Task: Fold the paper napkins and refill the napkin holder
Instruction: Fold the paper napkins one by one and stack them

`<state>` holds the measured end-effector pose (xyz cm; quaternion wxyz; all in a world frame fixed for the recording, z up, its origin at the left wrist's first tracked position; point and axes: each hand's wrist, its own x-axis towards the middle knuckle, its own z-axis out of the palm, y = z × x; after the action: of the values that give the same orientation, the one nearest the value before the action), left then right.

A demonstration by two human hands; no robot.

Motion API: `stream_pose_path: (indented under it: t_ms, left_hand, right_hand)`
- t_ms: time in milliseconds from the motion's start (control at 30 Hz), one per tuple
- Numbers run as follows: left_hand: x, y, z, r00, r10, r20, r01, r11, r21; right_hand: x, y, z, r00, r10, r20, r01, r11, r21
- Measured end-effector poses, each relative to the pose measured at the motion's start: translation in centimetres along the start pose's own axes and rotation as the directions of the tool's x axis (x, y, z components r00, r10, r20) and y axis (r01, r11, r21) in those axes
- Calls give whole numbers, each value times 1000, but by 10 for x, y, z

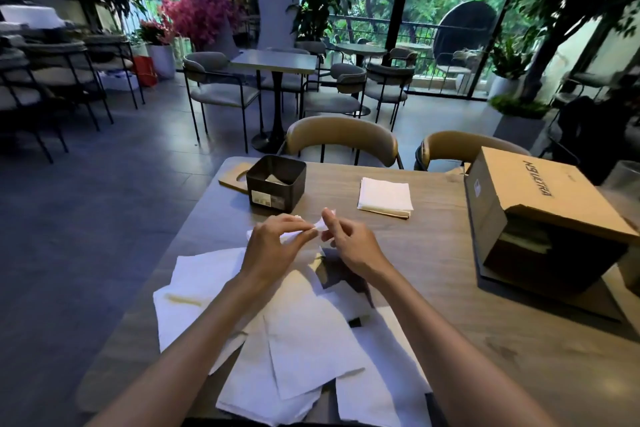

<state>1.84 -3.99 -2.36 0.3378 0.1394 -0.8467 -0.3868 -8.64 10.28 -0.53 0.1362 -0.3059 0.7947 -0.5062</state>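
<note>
— Head view first: what do we have in front of us?

— We see both hands raised just above the worktop (450,253). The left hand (277,246) and the right hand (349,243) meet at a small white napkin (320,224), each set of fingers pinched shut on it, thumb against forefinger. We judge they hold it at opposite sides so a crease can be drawn straight between them.

— And the rest of the paper?

— A loose heap of unfolded napkins (304,340) lies spread under our forearms at the near edge, overlapping at all angles, close at hand for picking up one by one. A neat folded stack (385,197) sits further out, right of centre, squared up, likely kept apart so the finished ones stay clean of the heap.

— Where is the holder?

— The black napkin holder (276,182) stands at the far left of the worktop, open at the top, with a little paper showing inside; it looks mostly unfilled. A tan board (232,177) lies just beside it. A cardboard box (540,218) sits at the right, well apart from our work.

— So how far along are we?

— Early to middling, we think: much of the heap is not yet folded.
</note>
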Motion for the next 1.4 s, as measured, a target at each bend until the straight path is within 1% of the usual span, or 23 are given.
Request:
stream_pose_path:
  t_ms: [67, 133, 200, 233, 267, 300, 333, 367, 400, 433, 467, 533, 567, 667, 733, 800, 900, 1033, 1167, 1233, 1333, 1400]
  left_hand:
    - [3, 12, 6, 996, 70, 64, -69, 997, -20]
    - [4, 19, 12, 991, 92, 102, -85, 994, -63]
    - [5, 23, 18, 993, 84, 78, -74, 989, -126]
    - [8, 23, 20, 997, 54, 48, -46, 988, -151]
    - [12, 23, 22, 1000, -6, 18, 9, 986, -168]
    - [17, 23, 24, 995, -97, 12, 97, 977, -190]
    - [23, 23, 25, 978, -203, 48, 209, 951, -226]
    - [28, 22, 26, 948, -295, 119, 318, 905, -284]
    - [33, 20, 28, 916, -346, 203, 398, 853, -339]
    - [36, 18, 31, 898, -349, 269, 430, 826, -365]
    - [38, 16, 34, 900, -319, 298, 415, 837, -356]
    - [43, 15, 41, 920, -260, 295, 351, 881, -318]
    - [46, 15, 45, 926, -249, 285, 336, 887, -317]
    - [61, 20, 60, 931, -264, 252, 338, 885, -321]
    - [74, 23, 72, 932, -272, 238, 336, 896, -290]
    - [89, 25, 83, 925, -271, 265, 341, 901, -268]
    - [114, 26, 100, 905, -243, 350, 341, 906, -251]
    - [151, 23, 128, 894, -257, 367, 362, 897, -255]
    - [188, 14, 155, 892, -313, 326, 395, 890, -226]
    - [201, 7, 167, 892, -333, 305, 401, 896, -192]
    - [210, -5, 184, 911, -306, 276, 345, 933, -104]
    - [212, -13, 190, 927, -268, 262, 279, 960, -4]
  right_hand:
    - [-1, 0, -7, 997, -56, -44, 57, 998, 30]
    - [-1, 0, -14, 989, -97, -109, 108, 990, 94]
    - [0, 1, -24, 981, -93, -168, 121, 979, 162]
    - [1, 1, -31, 980, -86, -179, 121, 974, 190]
    - [3, 2, -37, 981, -80, -177, 119, 967, 224]
    - [4, 3, -43, 984, -73, -163, 115, 958, 261]
    - [4, 5, -48, 987, -72, -146, 112, 952, 287]
    - [6, 7, -53, 988, -77, -135, 114, 950, 290]
    - [8, 11, -57, 988, -83, -133, 117, 954, 274]
    - [10, 15, -61, 987, -87, -136, 119, 961, 249]
    - [12, 19, -64, 986, -89, -141, 119, 968, 222]
    - [18, 30, -72, 982, -81, -173, 113, 977, 182]
    - [21, 35, -75, 976, -66, -206, 101, 981, 163]
    - [34, 51, -87, 950, -4, -313, 47, 990, 131]
    - [42, 58, -95, 950, 34, -310, 7, 992, 129]
    - [49, 64, -105, 953, 46, -298, -12, 993, 116]
    - [68, 73, -121, 937, 44, -345, -5, 994, 114]
    - [105, 89, -137, 903, 88, -420, -39, 991, 125]
    - [145, 106, -143, 881, 115, -459, -113, 993, 30]
    - [159, 115, -144, 882, 115, -458, -140, 990, -23]
    - [171, 128, -144, 890, 88, -447, -156, 981, -119]
    - [174, 133, -142, 900, 90, -427, -180, 968, -176]
